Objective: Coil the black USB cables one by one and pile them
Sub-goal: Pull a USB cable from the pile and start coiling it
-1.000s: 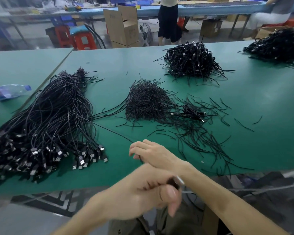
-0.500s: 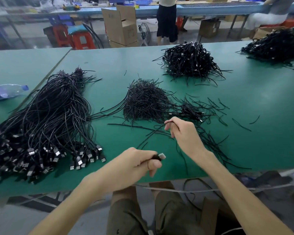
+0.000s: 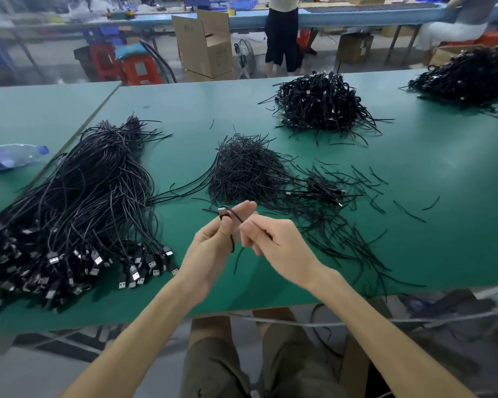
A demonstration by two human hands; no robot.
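Both hands were up over the near edge of the green bench [image 3: 414, 225], working one thin black USB cable [image 3: 232, 246]. The left hand [image 3: 210, 248] had thumb and fingers [image 3: 226, 226] pinched on the cable just under its silver-tipped plug [image 3: 222, 210], with the plug pointing up. The right hand [image 3: 279, 245] sat just beside it, fingers [image 3: 252, 229] narrowed to a pinch on what looked like the same cable a little way along. A short slack run hung below the hands, and I couldn't follow its far end. No loop showed in either hand, so by my read this coil had only just started.

And plenty was left! The big loose sheaf of straight black cables [image 3: 84, 196] lay to the left, plugs fanned toward the near edge, the largest mass on the bench. Finished work looked to be the tangled heap of coiled black cables [image 3: 319, 107] at the far side. A second such heap [image 3: 469, 79] lay far right, though I couldn't tell whose it was. One small coiled cable [image 3: 324, 188] lay alone mid-bench, beside a mound of thin black wire ties [image 3: 242, 168] spilling rightward. Somewhere around the middle overall, I'd judge.
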